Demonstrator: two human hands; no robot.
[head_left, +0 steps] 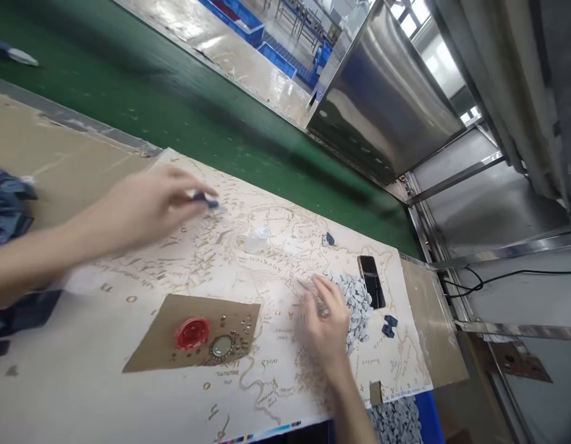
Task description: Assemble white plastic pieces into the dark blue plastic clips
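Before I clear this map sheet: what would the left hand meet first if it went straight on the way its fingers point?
Probably the crumpled clear plastic piece; the left hand, pinching a small dark part, points toward it. Depth is unclear.

- The left hand (147,206) pinches a small part (206,198) at its fingertips, above the far left area of the printed map sheet (248,259).
- The cardboard piece (193,333) lies on the sheet, nearer the person than that grip, between both hands.
- The cap (192,333) sits on the cardboard; the round disc (221,347) lies just right of it.
- The right hand (325,320) rests on the sheet, touching the pile of small pieces (359,308) on its right.
- The phone (372,281) lies just beyond the pile, right of this grip.
- The conveyor belt (174,105) runs behind the sheet.
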